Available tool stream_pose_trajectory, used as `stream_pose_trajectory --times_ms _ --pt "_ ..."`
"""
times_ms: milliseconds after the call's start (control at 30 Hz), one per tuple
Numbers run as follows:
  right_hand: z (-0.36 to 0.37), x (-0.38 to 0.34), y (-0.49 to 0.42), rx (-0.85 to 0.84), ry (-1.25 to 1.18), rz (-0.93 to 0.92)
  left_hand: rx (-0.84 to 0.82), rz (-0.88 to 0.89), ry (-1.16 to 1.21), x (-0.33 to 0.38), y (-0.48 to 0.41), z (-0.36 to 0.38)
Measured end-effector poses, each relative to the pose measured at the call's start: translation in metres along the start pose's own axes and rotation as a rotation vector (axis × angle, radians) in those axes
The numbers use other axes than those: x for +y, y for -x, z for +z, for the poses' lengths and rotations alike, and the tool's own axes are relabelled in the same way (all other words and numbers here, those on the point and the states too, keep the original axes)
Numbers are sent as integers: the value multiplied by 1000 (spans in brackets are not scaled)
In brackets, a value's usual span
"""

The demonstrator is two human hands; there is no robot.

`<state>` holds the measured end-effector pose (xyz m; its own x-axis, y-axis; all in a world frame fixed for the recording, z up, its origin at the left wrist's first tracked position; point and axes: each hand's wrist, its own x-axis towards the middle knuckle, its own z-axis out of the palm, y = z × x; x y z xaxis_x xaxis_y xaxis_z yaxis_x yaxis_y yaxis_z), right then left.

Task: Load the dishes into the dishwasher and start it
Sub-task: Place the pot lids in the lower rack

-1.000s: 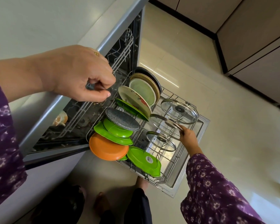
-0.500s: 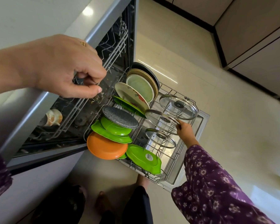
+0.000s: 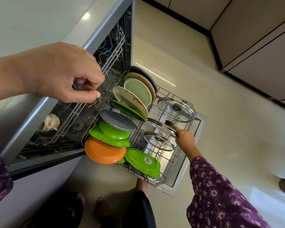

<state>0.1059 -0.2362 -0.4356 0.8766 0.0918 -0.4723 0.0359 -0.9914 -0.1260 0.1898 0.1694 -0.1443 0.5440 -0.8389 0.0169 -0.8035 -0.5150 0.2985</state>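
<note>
Gripping the front wire of the upper rack (image 3: pixel 95 76) with the left hand (image 3: pixel 61 74), fingers curled tight round it, and pinching the rim of the middle glass lid (image 3: pixel 161 126) with the right hand (image 3: pixel 185 137).

Standing on edge in the pulled-out lower rack (image 3: pixel 179 160) of the open dishwasher (image 3: pixel 105 23): orange plate (image 3: pixel 104 150) nearest, green plates (image 3: pixel 109 135) and a speckled grey lid (image 3: pixel 118 120) behind, pale plates (image 3: pixel 135 96) farthest; three glass lids to the right. Cup (image 3: pixel 50 122) resting in the upper rack, far left.
</note>
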Motion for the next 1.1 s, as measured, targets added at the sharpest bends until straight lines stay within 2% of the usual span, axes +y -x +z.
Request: stream_pose_trajectory --times_ms 233,433,833,1100 --pt "12 -6 0 -2 14 22 11 -6 -24 -4 2 4" --pt "19 -14 -10 -83 6 59 14 1 -25 -4 3 3" --pt "37 -5 -15 -107 -236 182 19 -14 -35 -5 2 4" --pt "21 -14 -1 -152 -214 234 4 -54 -66 6 -1 -2"
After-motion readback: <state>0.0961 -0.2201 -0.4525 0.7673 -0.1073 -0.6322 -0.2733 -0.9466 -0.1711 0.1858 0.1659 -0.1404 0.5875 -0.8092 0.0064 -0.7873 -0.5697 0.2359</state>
